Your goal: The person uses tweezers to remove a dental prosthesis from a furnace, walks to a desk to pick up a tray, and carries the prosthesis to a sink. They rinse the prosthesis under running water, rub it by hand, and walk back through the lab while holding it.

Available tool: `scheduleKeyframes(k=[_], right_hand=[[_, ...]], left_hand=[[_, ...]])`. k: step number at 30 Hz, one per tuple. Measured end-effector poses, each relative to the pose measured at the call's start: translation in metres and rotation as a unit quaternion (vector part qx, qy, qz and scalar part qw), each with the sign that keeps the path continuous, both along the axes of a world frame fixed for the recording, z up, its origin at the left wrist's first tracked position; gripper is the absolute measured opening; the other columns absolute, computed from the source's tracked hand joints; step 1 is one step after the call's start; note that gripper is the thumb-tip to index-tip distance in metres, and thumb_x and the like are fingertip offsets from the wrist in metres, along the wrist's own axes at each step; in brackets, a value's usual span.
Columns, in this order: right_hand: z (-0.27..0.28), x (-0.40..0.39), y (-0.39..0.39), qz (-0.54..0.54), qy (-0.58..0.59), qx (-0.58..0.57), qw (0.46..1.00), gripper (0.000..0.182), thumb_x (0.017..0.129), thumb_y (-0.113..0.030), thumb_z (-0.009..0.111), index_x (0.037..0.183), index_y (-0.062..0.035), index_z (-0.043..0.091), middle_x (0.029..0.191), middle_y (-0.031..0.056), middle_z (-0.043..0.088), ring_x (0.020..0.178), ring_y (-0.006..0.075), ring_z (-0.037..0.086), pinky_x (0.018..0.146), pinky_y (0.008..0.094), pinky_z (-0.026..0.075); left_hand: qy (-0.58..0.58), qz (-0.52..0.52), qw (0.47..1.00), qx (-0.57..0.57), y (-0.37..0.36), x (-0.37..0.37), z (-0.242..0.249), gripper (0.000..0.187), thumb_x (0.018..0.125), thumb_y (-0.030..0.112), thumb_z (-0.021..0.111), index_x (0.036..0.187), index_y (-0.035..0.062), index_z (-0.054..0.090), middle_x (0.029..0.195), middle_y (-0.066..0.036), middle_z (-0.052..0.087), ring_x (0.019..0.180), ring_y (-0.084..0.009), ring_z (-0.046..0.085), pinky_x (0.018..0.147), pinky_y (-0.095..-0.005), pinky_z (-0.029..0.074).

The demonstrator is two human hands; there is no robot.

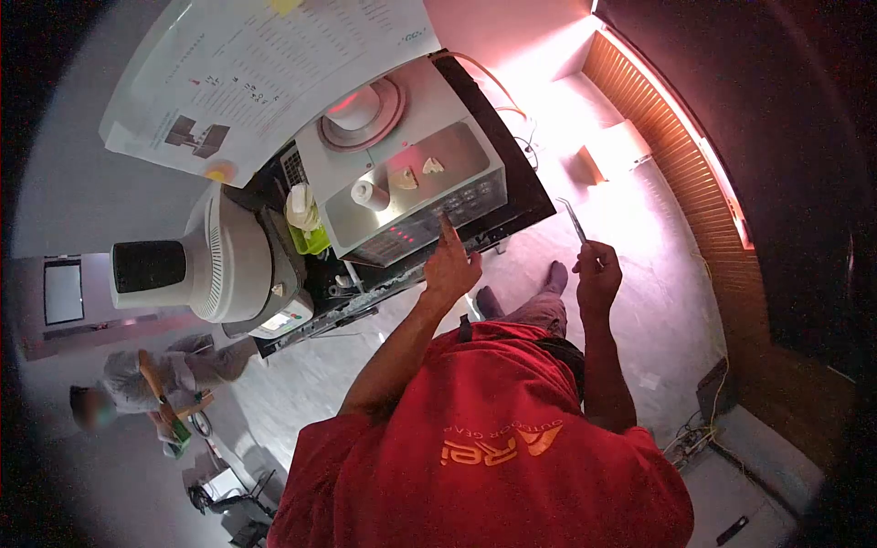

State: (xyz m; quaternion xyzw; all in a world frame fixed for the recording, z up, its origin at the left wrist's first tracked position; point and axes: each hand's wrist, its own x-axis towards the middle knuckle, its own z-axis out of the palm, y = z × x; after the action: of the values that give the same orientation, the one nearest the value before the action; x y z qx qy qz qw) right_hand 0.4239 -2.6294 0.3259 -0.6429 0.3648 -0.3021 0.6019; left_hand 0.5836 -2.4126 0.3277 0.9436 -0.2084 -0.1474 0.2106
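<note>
My left hand (452, 267) reaches to the front of a box-shaped metal machine (475, 173), its index finger stretched out with the tip right at the button panel (402, 236). Nothing shows in that hand. In my right hand (599, 272), held out to the side of the machine, is a pair of tweezers (574, 221) with a bent tip pointing up and away. On the machine's flat metal top stand a small white cylinder (369, 194) and two pale, irregular pieces (405, 178). Behind them a round white part (358, 114) glows red.
A white rounded device (228, 260) with a small screen stands left of the machine. Between them is a green container (313, 240) with whitish material. A printed sheet (274, 78) hangs above. Another person (178, 374) is farther left. A pale box (614, 152) lies right.
</note>
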Motion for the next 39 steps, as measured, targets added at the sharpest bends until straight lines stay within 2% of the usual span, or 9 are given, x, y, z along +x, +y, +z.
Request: scheduleKeyframes(k=[4, 7, 13, 16, 22, 24, 28, 31, 39], right_hand=[[-0.001, -0.004, 0.001, -0.005, -0.002, -0.001, 1.000, 0.018, 0.096, -0.018, 0.065, 0.101, -0.0003, 0.062, 0.081, 0.0049, 0.060, 0.064, 0.0110, 0.056, 0.059, 0.0262, 0.050], [0.007, -0.006, 0.001, -0.004, 0.006, 0.002, 1.000, 0.019, 0.096, -0.018, 0.065, 0.101, -0.0002, 0.061, 0.081, 0.0050, 0.060, 0.064, 0.0111, 0.056, 0.059, 0.0264, 0.051], [0.008, -0.005, -0.002, 0.002, 0.013, 0.003, 1.000, 0.018, 0.097, -0.017, 0.063, 0.101, 0.0001, 0.061, 0.081, 0.0055, 0.060, 0.064, 0.0112, 0.056, 0.059, 0.0269, 0.051], [0.008, -0.003, -0.002, 0.001, 0.010, 0.014, 1.000, 0.018, 0.097, -0.017, 0.063, 0.101, 0.0002, 0.061, 0.081, 0.0055, 0.060, 0.065, 0.0112, 0.057, 0.059, 0.0271, 0.051], [0.009, -0.003, -0.001, 0.011, -0.013, 0.015, 1.000, 0.018, 0.097, -0.018, 0.064, 0.101, -0.0005, 0.062, 0.081, 0.0048, 0.060, 0.064, 0.0111, 0.056, 0.060, 0.0269, 0.051], [0.004, -0.004, -0.002, 0.009, -0.013, 0.011, 1.000, 0.018, 0.097, -0.018, 0.065, 0.101, -0.0009, 0.062, 0.080, 0.0044, 0.060, 0.064, 0.0109, 0.056, 0.060, 0.0267, 0.051], [0.005, -0.008, -0.005, 0.007, -0.014, 0.012, 1.000, 0.017, 0.096, -0.017, 0.065, 0.100, -0.0017, 0.061, 0.080, 0.0037, 0.060, 0.064, 0.0104, 0.055, 0.059, 0.0265, 0.050], [0.007, -0.010, -0.005, 0.000, -0.022, 0.021, 1.000, 0.016, 0.096, -0.017, 0.066, 0.099, -0.0019, 0.061, 0.079, 0.0035, 0.059, 0.063, 0.0101, 0.055, 0.059, 0.0263, 0.049], [0.010, -0.017, -0.003, 0.013, -0.018, 0.009, 1.000, 0.018, 0.096, -0.019, 0.066, 0.099, -0.0014, 0.061, 0.080, 0.0039, 0.059, 0.063, 0.0103, 0.055, 0.059, 0.0260, 0.049]], left_hand=[[0.050, -0.004, 0.998, 0.045, 0.000, 0.001, 0.019, 0.104, 0.083, 0.025, 0.067, 0.152, -0.0067, -0.005, 0.118, -0.033, 0.061, 0.097, -0.0447, 0.066, 0.082, -0.0509, 0.056], [0.037, -0.015, 0.999, 0.012, 0.007, -0.001, 0.014, 0.107, 0.084, 0.029, 0.066, 0.152, -0.0047, -0.009, 0.116, -0.033, 0.061, 0.095, -0.0455, 0.066, 0.080, -0.0522, 0.055], [0.020, -0.043, 0.994, 0.099, 0.012, -0.013, -0.002, 0.111, 0.083, 0.033, 0.067, 0.153, -0.0019, -0.011, 0.111, -0.031, 0.063, 0.091, -0.0440, 0.067, 0.079, -0.0519, 0.056], [0.088, -0.029, 0.988, 0.119, 0.008, -0.011, 0.003, 0.110, 0.081, 0.032, 0.067, 0.154, -0.0025, -0.006, 0.122, -0.032, 0.057, 0.096, -0.0442, 0.067, 0.083, -0.0509, 0.056], [0.065, -0.029, 0.989, 0.132, 0.006, -0.002, -0.009, 0.113, 0.081, 0.034, 0.068, 0.154, 0.0010, -0.012, 0.114, -0.030, 0.064, 0.092, -0.0425, 0.068, 0.079, -0.0518, 0.056], [0.036, -0.029, 0.990, 0.131, 0.008, -0.001, -0.021, 0.111, 0.081, 0.030, 0.066, 0.154, 0.0023, -0.013, 0.119, -0.029, 0.062, 0.093, -0.0419, 0.068, 0.078, -0.0523, 0.056], [0.094, -0.016, 0.982, 0.165, 0.001, -0.001, 0.002, 0.109, 0.081, 0.025, 0.063, 0.154, 0.0042, -0.015, 0.136, -0.029, 0.052, 0.101, -0.0416, 0.066, 0.082, -0.0532, 0.056], [0.053, -0.019, 0.990, 0.132, 0.005, -0.003, -0.007, 0.109, 0.082, 0.025, 0.063, 0.154, 0.0063, -0.016, 0.142, -0.031, 0.045, 0.103, -0.0424, 0.066, 0.083, -0.0530, 0.056], [0.086, -0.012, 0.985, 0.149, 0.010, -0.005, 0.011, 0.107, 0.083, 0.028, 0.064, 0.155, 0.0082, -0.013, 0.137, -0.032, 0.048, 0.102, -0.0425, 0.066, 0.084, -0.0533, 0.056]])
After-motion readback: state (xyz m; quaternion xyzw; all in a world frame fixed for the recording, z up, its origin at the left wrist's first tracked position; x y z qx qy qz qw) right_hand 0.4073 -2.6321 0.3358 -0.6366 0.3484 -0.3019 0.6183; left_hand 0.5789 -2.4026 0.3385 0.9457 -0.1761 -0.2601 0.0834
